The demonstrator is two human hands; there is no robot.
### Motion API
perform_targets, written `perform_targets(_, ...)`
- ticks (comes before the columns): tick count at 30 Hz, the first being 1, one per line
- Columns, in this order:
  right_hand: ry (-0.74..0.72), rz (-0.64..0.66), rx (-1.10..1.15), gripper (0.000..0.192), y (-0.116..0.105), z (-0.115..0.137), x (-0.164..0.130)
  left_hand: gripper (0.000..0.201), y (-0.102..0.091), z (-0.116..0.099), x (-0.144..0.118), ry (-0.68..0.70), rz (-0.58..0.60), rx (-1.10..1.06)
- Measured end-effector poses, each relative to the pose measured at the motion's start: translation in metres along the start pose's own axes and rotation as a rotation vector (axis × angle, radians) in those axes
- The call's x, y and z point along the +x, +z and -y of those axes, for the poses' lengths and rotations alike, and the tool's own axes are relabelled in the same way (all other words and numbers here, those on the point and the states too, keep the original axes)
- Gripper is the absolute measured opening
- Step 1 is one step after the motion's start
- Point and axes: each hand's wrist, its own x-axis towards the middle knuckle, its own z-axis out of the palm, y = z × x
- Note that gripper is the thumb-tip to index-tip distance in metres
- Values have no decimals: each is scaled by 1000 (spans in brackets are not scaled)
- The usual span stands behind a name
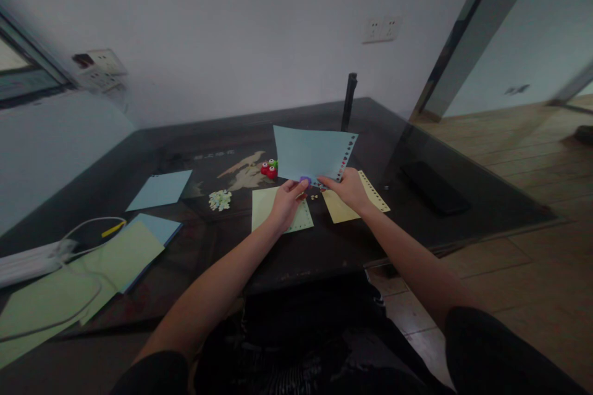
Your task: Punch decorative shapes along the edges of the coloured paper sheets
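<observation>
Both hands hold a blue paper sheet [311, 153] lifted over the dark table [324, 247]. Left hand [286, 200] pinches a small purple punch [305, 181] at the sheet's lower edge, apparently clamped on the paper. Right hand [348, 189] grips the edge by the row of punched holes. Green sheet [264, 207] and yellow sheet [340, 210] lie flat beneath; red punches [269, 168] and paper bits [220, 200] sit left.

Head view; forward-down, close above table [324, 247]

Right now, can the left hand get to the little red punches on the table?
Probably yes. The red punches sit just beyond the left hand with bare table between, but that hand is pinching a purple punch on the blue sheet.
</observation>
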Motion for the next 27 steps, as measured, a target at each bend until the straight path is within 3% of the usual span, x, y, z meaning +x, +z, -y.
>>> perform_targets(27, 18, 0, -20, 18, 0, 3, -1, 27, 0, -2, 0, 13, -1, 22)
